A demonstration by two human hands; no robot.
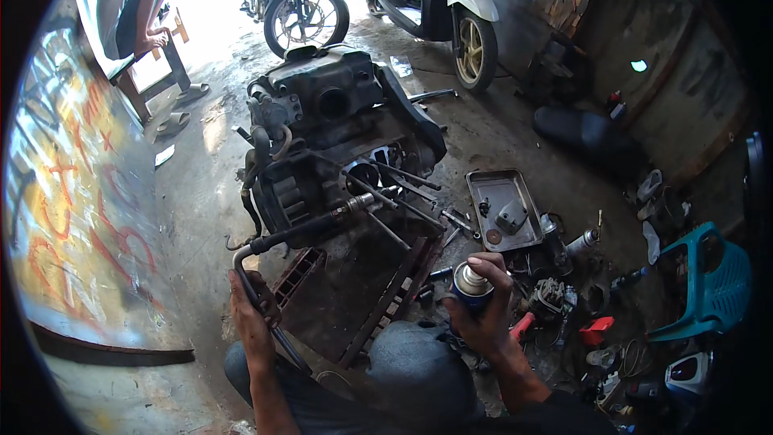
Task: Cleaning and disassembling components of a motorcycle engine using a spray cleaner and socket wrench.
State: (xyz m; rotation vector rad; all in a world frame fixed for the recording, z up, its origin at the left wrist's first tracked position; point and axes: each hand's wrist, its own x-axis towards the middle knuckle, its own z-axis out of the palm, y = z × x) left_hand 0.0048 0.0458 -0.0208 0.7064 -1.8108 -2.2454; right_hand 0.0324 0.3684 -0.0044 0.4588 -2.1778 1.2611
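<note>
My left hand (254,306) grips a bent metal rod (241,262) with a dark sleeve; it reaches forward to a silver fitting (350,205) over the dismantled engine assembly (322,97). My right hand (483,314) holds a dark blue spray can (469,280), index finger on its white nozzle. Several long studs or bars stick out from the engine around an open bore (363,179). A rusty frame (390,314) lies on the floor below it.
Right of the engine lie a metal tray (503,177) with parts, scattered tools, a black seat (572,133) and a teal plastic chair (708,290). A motorcycle (298,20) and scooter (471,40) stand behind. Another person (129,12) squats on a bench beside the painted wall (80,193) at left.
</note>
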